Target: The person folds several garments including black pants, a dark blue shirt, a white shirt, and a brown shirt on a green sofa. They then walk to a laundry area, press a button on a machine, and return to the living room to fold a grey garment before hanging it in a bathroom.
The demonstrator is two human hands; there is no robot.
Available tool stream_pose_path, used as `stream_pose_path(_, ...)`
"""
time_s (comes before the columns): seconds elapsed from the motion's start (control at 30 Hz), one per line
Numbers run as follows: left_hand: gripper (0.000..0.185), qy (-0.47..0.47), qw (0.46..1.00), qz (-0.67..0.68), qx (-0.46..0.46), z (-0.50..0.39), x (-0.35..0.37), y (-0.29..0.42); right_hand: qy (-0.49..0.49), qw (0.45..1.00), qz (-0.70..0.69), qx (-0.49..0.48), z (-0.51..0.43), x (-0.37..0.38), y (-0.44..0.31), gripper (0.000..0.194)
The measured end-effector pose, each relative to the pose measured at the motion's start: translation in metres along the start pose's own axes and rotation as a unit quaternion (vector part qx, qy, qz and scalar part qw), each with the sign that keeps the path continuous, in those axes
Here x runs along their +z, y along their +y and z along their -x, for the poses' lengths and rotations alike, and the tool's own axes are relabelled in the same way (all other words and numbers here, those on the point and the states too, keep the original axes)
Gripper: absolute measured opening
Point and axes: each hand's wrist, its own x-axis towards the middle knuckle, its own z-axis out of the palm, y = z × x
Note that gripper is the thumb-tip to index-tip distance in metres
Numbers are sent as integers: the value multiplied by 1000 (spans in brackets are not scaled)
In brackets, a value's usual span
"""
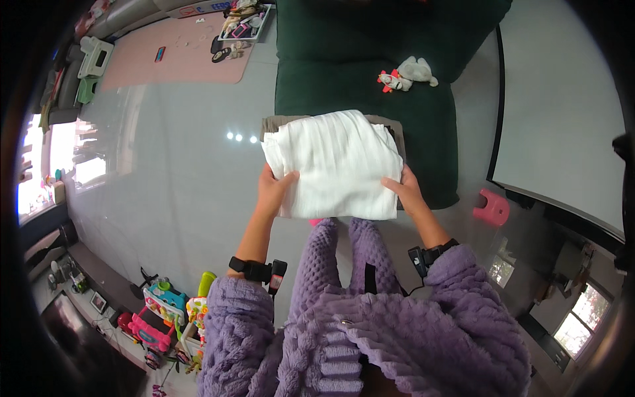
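Note:
A folded white cloth (342, 168) spans the space between my two hands, in front of my knees. My left hand (274, 187) grips its left edge, thumb on top and fingers underneath. On the opposite edge my right hand (404, 191) holds it the same way. Behind and partly under the cloth show a grey-brown folded fabric (280, 122) and a darker piece; the cloth hides most of them. Just beyond lies the dark green sofa cushion (322, 92). I cannot tell whether the white cloth rests on the fabric or is held above it.
A white plush toy (416, 71) and a small red-and-white toy (390, 81) lie on the green cushion. A pink stool (492, 207) stands at the right. Colourful toys (166, 302) crowd the lower left. A pink mat (173, 54) covers the floor at the upper left.

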Motion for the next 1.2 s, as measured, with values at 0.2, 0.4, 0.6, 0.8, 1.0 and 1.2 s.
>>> stream_pose_path(0.2, 58, 205, 899, -293, 252, 10, 15, 39, 179, 907, 326, -197, 5, 20, -26, 58)
stream_pose_path(0.4, 53, 13, 690, -581, 431, 34, 73, 39, 41, 778, 546, -308, 13, 68, -37, 63)
stream_pose_path(0.6, 53, 54, 706, -590, 388, -24, 79, -22, 16, 741, 626, -242, -30, 61, 26, 71)
stream_pose_path(0.8, 54, 48, 722, -572, 386, -40, 73, -46, 25, 739, 625, -252, -45, 53, 51, 71)
stream_pose_path(1.0, 61, 93, 747, -621, 219, -25, 23, -51, 0, 720, 656, -226, -33, 59, 28, 72)
stream_pose_path(1.2, 50, 93, 889, -298, -334, 80, -178, -109, -34, 745, 637, -193, -10, 61, 1, 71)
